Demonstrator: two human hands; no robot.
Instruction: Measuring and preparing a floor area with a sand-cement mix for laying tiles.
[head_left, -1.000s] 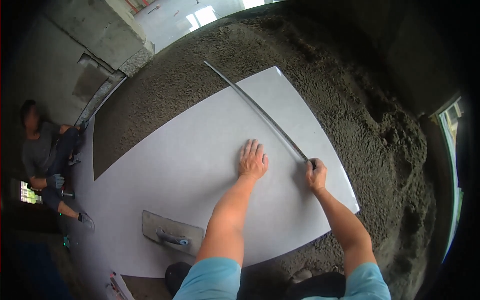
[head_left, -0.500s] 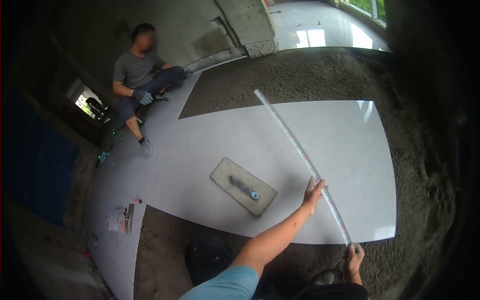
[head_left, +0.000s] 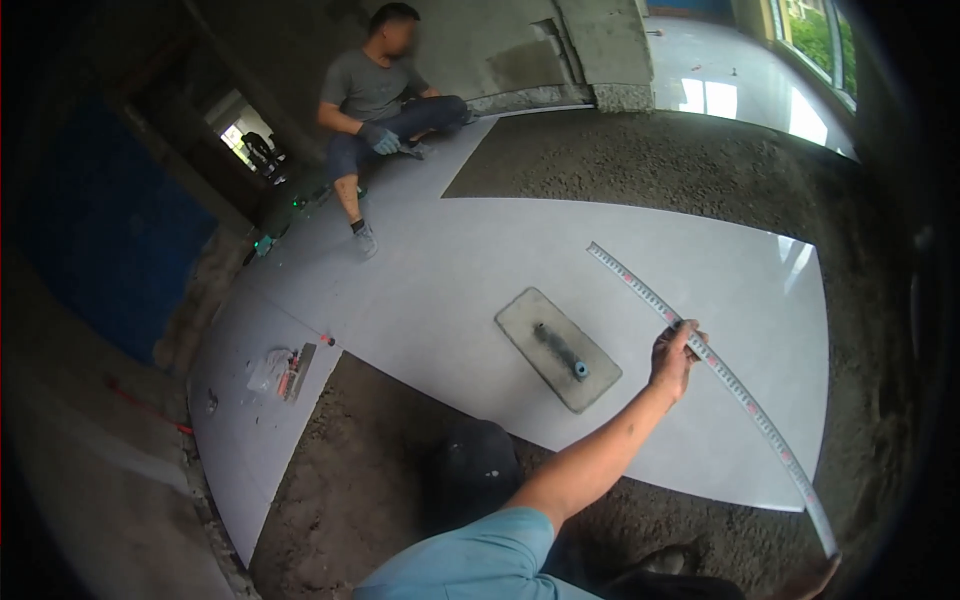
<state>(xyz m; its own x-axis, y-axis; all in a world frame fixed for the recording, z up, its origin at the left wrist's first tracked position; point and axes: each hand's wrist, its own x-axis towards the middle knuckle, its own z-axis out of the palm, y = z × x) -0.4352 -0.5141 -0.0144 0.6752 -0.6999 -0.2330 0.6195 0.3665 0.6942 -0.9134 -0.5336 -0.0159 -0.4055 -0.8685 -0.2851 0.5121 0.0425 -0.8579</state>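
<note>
My left hand (head_left: 678, 358) is closed round a metal tape measure (head_left: 752, 408), whose marked blade slants across the large pale grey tile (head_left: 750, 280). My right hand (head_left: 812, 578), mostly in shadow at the lower right, grips the tape's near end. A flat rectangular trowel (head_left: 525, 320) with a dark handle lies on the tile left of my left hand.
A seated co-worker (head_left: 372, 85) in grey, wearing gloves, is at the back left. Rough dark mortar (head_left: 610, 150) borders the tiles. A bag with tools (head_left: 270, 370) lies on the left tile. A wall with a window (head_left: 815, 50) is at upper right.
My left hand has left the tile and taken hold of the tape, which has been lifted and drawn nearer. My right hand has moved down and right. The view has swung toward the co-worker.
</note>
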